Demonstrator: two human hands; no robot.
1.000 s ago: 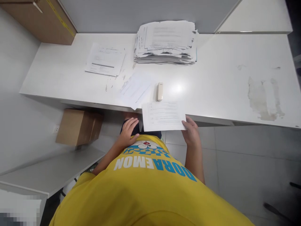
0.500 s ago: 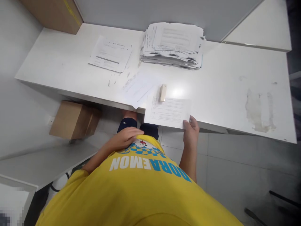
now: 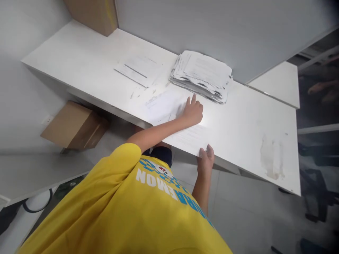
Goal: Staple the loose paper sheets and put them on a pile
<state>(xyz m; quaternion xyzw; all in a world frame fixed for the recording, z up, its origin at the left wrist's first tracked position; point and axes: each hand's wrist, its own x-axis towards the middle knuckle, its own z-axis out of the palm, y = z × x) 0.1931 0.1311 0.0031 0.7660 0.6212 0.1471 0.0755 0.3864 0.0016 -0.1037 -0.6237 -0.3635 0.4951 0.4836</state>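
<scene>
Printed sheet (image 3: 192,137) is just right of centre in the frame, at the front edge of the bench (image 3: 246,123); glare washes out its outline, and the lines of text are too faint for me to read. From my end of the feed, I have the right hand (image 3: 206,155) at the sheet's lower right corner, thumb on top and fingers nearly closed around it in a pinch. My left hand (image 3: 192,112) reaches over the bench near mid-frame, palm down, part open, two fingers pointing up the frame and the others bent. Its own back blocks my view, so I cannot tell whether it has hold of anything underneath.

Left of that hand, I make out a loose paper (image 3: 160,106) with pale print. A thick paper stack (image 3: 208,72) stands above the hand, near the grey panel (image 3: 212,31), its edges uneven and darkly smudged. Farther left, near upper centre, I see some papers (image 3: 137,72) marked by dark bars. One cardboard box (image 3: 91,16) sits at the upper left of the frame, and a second carton (image 3: 70,123) is below the bench's edge at the left. A brownish stain (image 3: 271,158) marks the bench at right.
</scene>
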